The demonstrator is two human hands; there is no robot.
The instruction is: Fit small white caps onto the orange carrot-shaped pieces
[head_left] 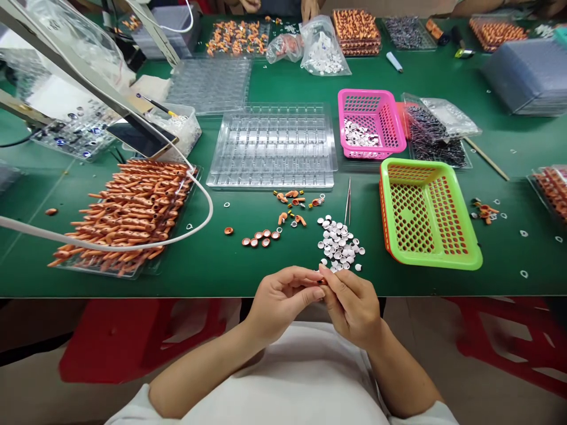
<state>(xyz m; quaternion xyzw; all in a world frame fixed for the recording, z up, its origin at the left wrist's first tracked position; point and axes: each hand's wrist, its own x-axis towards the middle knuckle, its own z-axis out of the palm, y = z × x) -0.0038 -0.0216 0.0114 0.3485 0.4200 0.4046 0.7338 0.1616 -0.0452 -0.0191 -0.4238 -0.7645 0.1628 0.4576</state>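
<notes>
Near the table's front edge, my left hand (286,301) and my right hand (352,301) meet, fingertips pinched on a small orange-brown piece (322,282), mostly hidden by the fingers. Just beyond them lies a pile of small white caps (339,242). Tweezers (348,203) rest behind that pile. Left of it sit several small round brown cups with pale insides (260,238). Several curved orange parts with yellow bits (292,203) lie a little farther back.
On the left, orange sticks (128,212) are heaped on a clear tray, with a white cable (208,206) looping over them. Clear moulded trays (272,147) lie centrally. A green basket (460,260) and a pink basket (394,115) stand right. Across the table, another person's hand (310,9) shows.
</notes>
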